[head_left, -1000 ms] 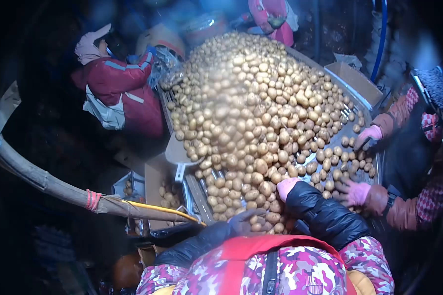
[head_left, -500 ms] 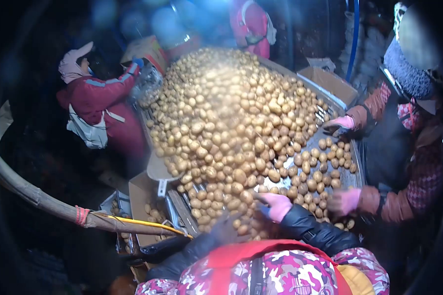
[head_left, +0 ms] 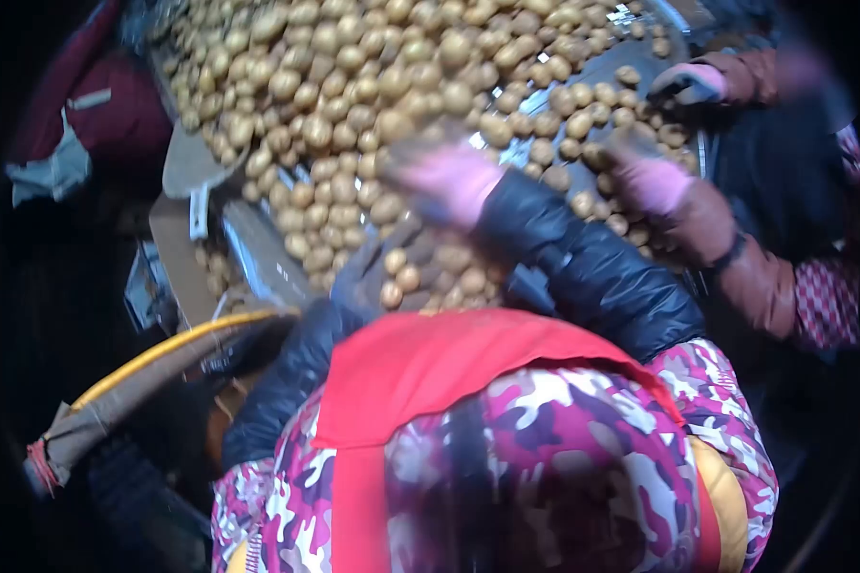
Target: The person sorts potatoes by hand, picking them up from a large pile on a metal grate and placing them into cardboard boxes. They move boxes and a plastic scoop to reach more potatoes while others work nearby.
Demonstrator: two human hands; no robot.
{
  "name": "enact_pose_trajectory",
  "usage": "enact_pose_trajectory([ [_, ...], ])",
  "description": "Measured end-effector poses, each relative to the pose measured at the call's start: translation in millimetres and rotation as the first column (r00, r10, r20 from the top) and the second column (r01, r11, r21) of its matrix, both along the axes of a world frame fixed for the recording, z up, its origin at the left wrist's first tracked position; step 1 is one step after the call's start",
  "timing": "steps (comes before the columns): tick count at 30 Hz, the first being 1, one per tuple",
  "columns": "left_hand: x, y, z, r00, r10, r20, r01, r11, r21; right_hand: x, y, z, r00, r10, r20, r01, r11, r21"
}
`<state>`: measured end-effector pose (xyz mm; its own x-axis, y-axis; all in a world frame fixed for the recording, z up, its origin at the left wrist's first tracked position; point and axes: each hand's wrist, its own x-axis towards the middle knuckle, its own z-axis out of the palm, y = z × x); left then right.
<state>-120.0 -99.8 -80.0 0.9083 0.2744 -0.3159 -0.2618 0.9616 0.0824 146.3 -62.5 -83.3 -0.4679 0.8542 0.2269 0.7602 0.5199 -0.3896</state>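
Potatoes (head_left: 334, 134) lie heaped over a sorting table in front of me. My right hand (head_left: 444, 181), in a pink glove with dark fingers, reaches over the potatoes near the middle; motion smears its fingers. Closer to my body, my left hand (head_left: 368, 267) in a dark glove is low at the near edge of the heap, beside a few small potatoes (head_left: 406, 277). Its fingers blend into the shadow, so their grip does not show.
To the right, a co-worker's pink-gloved hands (head_left: 655, 181) are among the potatoes. A pale scoop-shaped piece (head_left: 196, 167) with a handle and a cardboard box (head_left: 177, 253) are at the left. A curved pole (head_left: 153, 368) crosses the lower left. Another person's maroon sleeve (head_left: 115, 105) shows upper left.
The view has tilted down, so the scene sits higher and the far people have left it. My right hand has moved left across the heap. The co-worker's nearer hand remains over potatoes.
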Motion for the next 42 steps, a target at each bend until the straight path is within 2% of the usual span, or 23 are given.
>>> enact_pose_trajectory([
  [1,7.1,-0.8,24.2,0.983,0.018,-0.184,-0.003,0.997,0.082,14.8,3.3,4.5,0.994,0.042,0.1,-0.046,0.998,0.032],
  [3,5.6,-0.2,32.3,0.974,0.048,-0.222,-0.029,0.996,0.089,36.3,-0.5,-1.6,0.992,-0.114,0.059,0.118,0.99,-0.081],
  [5,7.4,1.6,39.6,0.972,0.069,-0.224,-0.064,0.998,0.028,67.0,-7.6,9.9,0.98,-0.142,0.14,0.149,0.988,-0.038],
  [8,17.3,4.2,49.9,0.915,0.053,-0.4,0.016,0.986,0.167,89.5,-17.9,6.6,0.937,-0.259,0.234,0.268,0.963,-0.004],
  [10,21.1,6.0,45.6,0.936,0.061,-0.346,0.004,0.983,0.184,98.1,-22.4,1.6,0.874,-0.401,0.273,0.413,0.911,0.016],
  [11,22.3,6.3,42.7,0.946,0.064,-0.317,-0.002,0.981,0.192,109.3,-24.4,-5.5,0.84,-0.502,0.204,0.523,0.85,-0.065],
  [14,22.1,10.2,62.6,0.936,0.019,-0.353,0.097,0.946,0.31,116.0,-38.8,-1.4,0.757,-0.568,0.323,0.611,0.791,-0.042],
  [17,21.5,16.9,66.2,0.908,0.042,-0.417,0.153,0.893,0.423,100.7,-56.3,-5.0,0.729,-0.664,0.17,0.678,0.734,-0.042],
  [19,5.3,20.4,59.7,0.839,0.065,-0.54,0.221,0.866,0.448,74.2,-64.0,4.8,0.813,-0.579,0.064,0.576,0.815,0.056],
  [20,-0.9,19.4,58.1,0.799,0.086,-0.595,0.216,0.883,0.417,55.4,-63.3,13.0,0.867,-0.498,0.003,0.498,0.867,0.005],
  [22,-17.7,15.6,52.8,0.761,0.148,-0.632,0.27,0.813,0.516,4.8,-49.5,59.8,0.954,-0.286,0.091,0.3,0.899,-0.319],
  [23,-27.7,12.9,49.8,0.739,0.188,-0.647,0.297,0.771,0.563,-4.9,-54.5,33.5,0.998,-0.023,-0.055,0.021,0.999,-0.045],
  [25,-45.5,0.6,43.2,0.693,0.302,-0.654,0.32,0.684,0.655,-37.4,-50.6,34.6,0.978,0.192,-0.076,-0.195,0.98,-0.031],
  [27,-54.8,-6.5,44.8,0.694,0.288,-0.659,0.105,0.866,0.488,-58.6,-34.8,17.8,0.947,0.318,-0.042,-0.315,0.947,0.068],
  [29,-45.8,-15.2,53.6,0.582,0.433,-0.688,0.114,0.794,0.596,-63.9,-11.7,18.6,0.967,0.254,0.015,-0.253,0.966,-0.056],
  [31,-50.9,-20.4,52.7,0.495,0.495,-0.714,0.104,0.782,0.614,-55.7,2.6,15.9,0.974,0.227,0.016,-0.227,0.974,0.011],
  [32,-55.7,-19.1,48.5,0.457,0.515,-0.725,0.149,0.759,0.634,-53.2,1.8,21.0,0.975,0.152,0.165,-0.155,0.988,0.004],
  [35,-58.4,-13.4,47.3,0.418,0.538,-0.732,0.072,0.783,0.618,-39.1,-5.0,31.9,0.992,0.033,0.125,-0.027,0.998,-0.053],
  [37,-57.7,-1.8,46.8,0.353,0.557,-0.752,0.079,0.783,0.617,-25.3,-3.6,52.2,0.921,-0.085,0.38,0.183,0.956,-0.23],
  [39,-56.7,12.4,38.7,0.277,0.586,-0.762,0.098,0.771,0.629,19.6,-13.3,27.3,0.931,-0.227,0.287,0.272,0.954,-0.126],
  [40,-45.5,21.1,45.5,0.189,0.677,-0.711,0.163,0.692,0.703,36.9,-20.8,12.1,0.912,-0.246,0.329,0.276,0.96,-0.046],
  [41,-48.1,30.7,34.7,0.2,0.7,-0.685,0.158,0.667,0.728,47.8,-27.0,8.6,0.888,-0.27,0.371,0.278,0.96,0.033],
  [42,-51.8,44.7,23.1,0.149,0.804,-0.576,0.391,0.487,0.781,58.4,-34.1,6.0,0.874,-0.31,0.374,0.328,0.944,0.015],
])
